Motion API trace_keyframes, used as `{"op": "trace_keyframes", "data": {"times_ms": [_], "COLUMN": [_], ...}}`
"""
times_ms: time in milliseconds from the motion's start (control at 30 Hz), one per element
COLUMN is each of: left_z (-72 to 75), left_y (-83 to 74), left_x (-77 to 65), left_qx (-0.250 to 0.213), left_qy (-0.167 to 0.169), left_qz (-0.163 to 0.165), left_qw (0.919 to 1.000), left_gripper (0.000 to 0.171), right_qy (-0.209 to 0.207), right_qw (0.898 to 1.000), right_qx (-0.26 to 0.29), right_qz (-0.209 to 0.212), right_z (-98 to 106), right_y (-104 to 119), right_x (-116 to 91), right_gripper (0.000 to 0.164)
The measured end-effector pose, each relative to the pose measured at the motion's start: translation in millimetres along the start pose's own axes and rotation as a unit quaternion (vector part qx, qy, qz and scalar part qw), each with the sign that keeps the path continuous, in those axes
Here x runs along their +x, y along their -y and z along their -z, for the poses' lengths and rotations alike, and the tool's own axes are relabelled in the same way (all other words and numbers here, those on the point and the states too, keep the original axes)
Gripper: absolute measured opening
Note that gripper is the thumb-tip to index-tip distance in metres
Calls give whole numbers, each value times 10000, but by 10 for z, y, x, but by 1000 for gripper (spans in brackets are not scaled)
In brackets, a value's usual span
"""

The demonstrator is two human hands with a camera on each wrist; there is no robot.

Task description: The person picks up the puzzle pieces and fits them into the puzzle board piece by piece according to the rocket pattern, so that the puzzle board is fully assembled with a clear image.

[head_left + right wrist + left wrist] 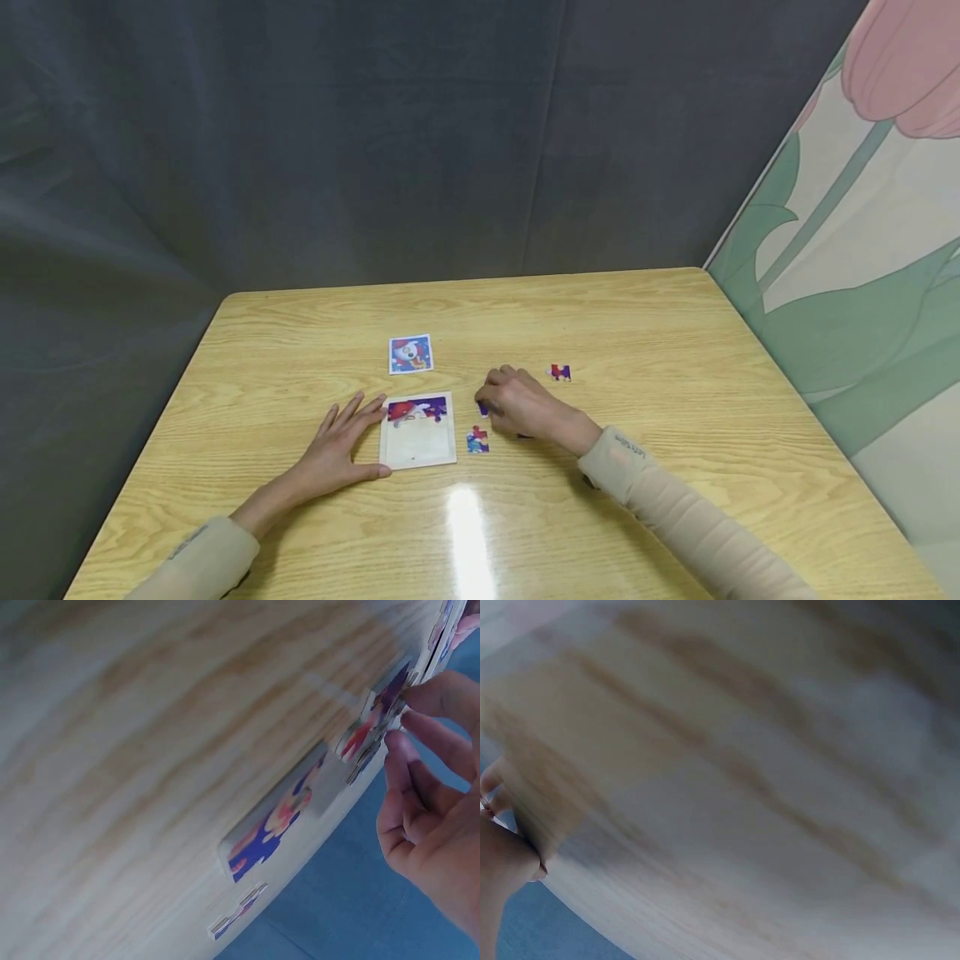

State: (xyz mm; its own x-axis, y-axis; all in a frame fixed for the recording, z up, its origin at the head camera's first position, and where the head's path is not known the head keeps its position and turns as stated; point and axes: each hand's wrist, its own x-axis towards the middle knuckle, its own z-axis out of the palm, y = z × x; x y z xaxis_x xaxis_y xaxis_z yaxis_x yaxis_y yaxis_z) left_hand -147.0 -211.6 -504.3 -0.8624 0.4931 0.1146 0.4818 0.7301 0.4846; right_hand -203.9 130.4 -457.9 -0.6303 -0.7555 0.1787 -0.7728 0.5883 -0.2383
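Note:
A white square puzzle tray (pixel 417 446) lies on the table with a purple and red strip of fitted pieces (pixel 417 410) along its top. My left hand (pixel 341 446) rests at the tray's left side, fingers spread, with fingertips at the upper left edge and thumb at the lower left corner. To the right of the tray, my right hand (pixel 521 404) pinches a small purple jigsaw piece (pixel 483 409) between thumb and fingertips, low over the table. Its fingers partly cover the piece. Just below lies a blue and red jigsaw piece (pixel 477 440).
A picture card (pixel 411 354) of a white and red character lies behind the tray. One red and purple jigsaw piece (pixel 559 372) is farther right; another dark piece (pixel 524 436) shows under the right wrist. A dark curtain (pixel 375 150) hangs behind the wooden table (pixel 300 333).

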Motion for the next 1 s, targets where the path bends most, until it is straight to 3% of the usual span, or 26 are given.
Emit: {"op": "trace_keyframes", "data": {"times_ms": [200,467,1000], "left_z": [-2,-3,12], "left_y": [6,7,-15], "left_x": [-1,2,6], "left_qx": [-13,-5,30], "left_qy": [3,4,-18], "left_qz": [2,-1,-44], "left_qw": [10000,10000,10000], "left_gripper": [86,86,87], "right_qy": [-294,-35,2], "right_qw": [9995,9997,10000], "right_qx": [-43,-22,41], "right_qz": [-114,-231,-85], "right_z": [19,46,63], "right_y": [-15,-31,0], "right_x": [-2,-16,10], "right_gripper": [22,22,22]}}
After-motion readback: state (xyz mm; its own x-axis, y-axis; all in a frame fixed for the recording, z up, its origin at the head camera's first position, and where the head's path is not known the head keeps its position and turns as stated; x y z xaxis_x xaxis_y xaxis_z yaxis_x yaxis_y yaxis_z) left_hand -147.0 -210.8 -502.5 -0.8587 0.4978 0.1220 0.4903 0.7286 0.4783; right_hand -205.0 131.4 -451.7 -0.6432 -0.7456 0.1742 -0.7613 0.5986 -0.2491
